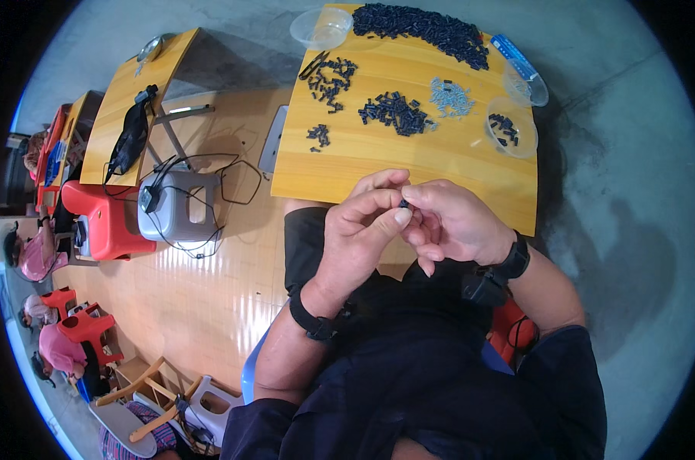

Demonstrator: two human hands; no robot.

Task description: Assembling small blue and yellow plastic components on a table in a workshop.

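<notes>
Crowding the desk [317, 172] beyond left hand [360, 230] and right hand [464, 222], grip clamped on one black piece [403, 204]: heaped black parts [428, 29], bowls [317, 32].

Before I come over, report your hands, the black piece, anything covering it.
Left hand and right hand together. Small black piece between them. Fingers partly covering it.

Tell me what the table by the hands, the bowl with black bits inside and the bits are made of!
The table seems glossy wood or wood-look laminate: faint grain shows. The bowl looks like smooth clear plastic: the table shows through. The black bits may be plastic or rubber: evenly dark, but too small to tell.
</notes>
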